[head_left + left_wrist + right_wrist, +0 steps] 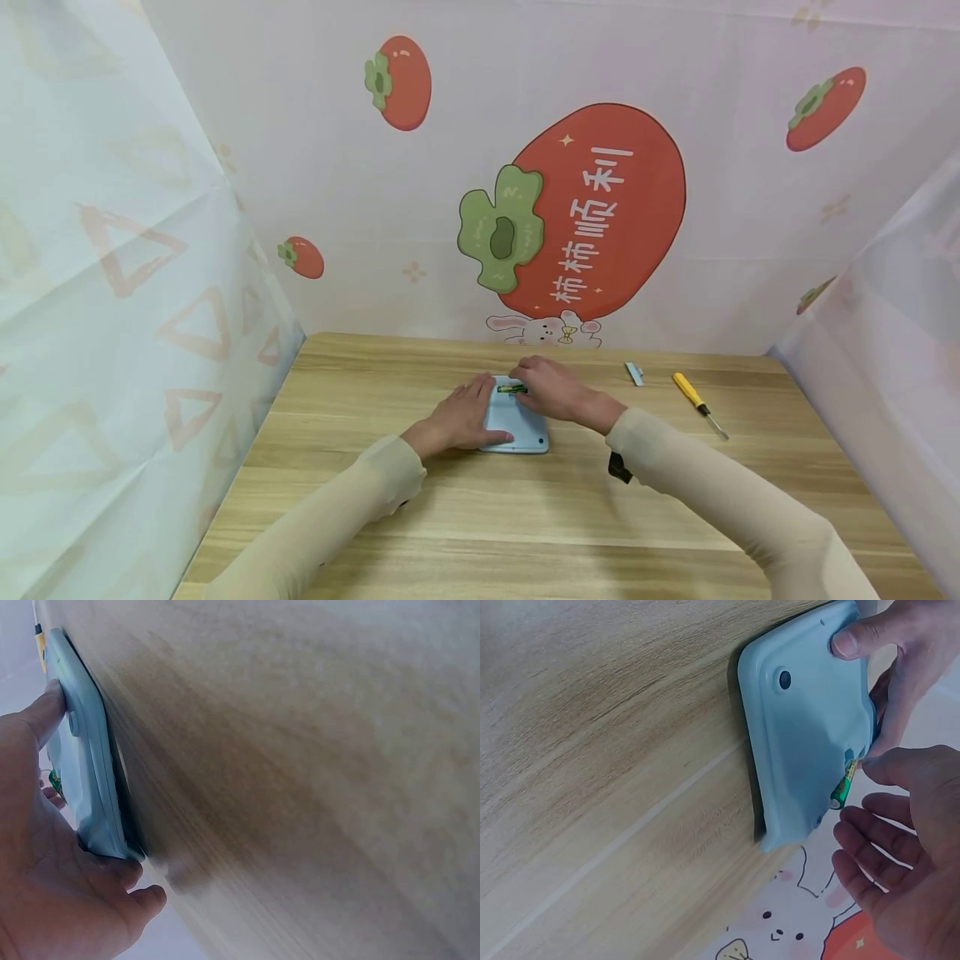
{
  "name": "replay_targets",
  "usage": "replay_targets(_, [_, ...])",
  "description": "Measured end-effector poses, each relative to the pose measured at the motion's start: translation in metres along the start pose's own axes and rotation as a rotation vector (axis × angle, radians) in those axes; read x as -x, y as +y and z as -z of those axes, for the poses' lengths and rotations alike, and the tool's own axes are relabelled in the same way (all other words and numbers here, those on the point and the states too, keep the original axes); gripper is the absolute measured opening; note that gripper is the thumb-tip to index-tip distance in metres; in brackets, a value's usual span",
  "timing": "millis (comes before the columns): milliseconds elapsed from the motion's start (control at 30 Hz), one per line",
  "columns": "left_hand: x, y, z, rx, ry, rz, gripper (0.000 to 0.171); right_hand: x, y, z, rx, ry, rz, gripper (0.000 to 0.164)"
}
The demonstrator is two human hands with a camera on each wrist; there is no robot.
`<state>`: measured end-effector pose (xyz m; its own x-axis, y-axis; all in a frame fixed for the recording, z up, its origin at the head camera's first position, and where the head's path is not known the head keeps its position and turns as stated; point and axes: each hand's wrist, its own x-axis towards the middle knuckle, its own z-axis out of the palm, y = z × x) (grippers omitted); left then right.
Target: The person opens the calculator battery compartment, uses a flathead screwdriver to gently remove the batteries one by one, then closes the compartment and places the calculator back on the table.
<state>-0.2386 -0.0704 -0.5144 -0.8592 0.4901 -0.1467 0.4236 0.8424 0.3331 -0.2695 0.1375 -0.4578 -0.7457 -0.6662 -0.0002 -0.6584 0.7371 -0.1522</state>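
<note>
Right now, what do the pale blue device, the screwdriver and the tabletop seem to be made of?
Pale blue device: probably satin plastic, given its smooth, rounded edges. Screwdriver: evenly bright yellow handle, likely plastic; silvery shaft, likely metal. Tabletop: wood-look, streaky grain; solid wood or laminate, I can't tell.

head: bright, soft shadows | left wrist: dim, tabletop blurred | right wrist: dim

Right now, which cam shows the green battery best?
Right wrist: the green battery appears largest there, its green-and-yellow side visible. Head shows it small, from above. Left wrist catches only a green bit at the far side of the blue device.
</note>
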Motion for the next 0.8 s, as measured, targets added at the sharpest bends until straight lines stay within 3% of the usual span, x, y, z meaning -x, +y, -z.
replay_targets(500, [-0.002,-0.002,-0.003,-0.011,-0.003,0.001,0.111,-0.012,-0.001,-0.008,0.012,-0.01,0.051,0.02])
replay_targets(800, [-0.002,-0.001,-0.003,-0.018,0.008,0.001,0.111,-0.018,-0.005,-0.008,-0.004,-0.019,0.031,0.013])
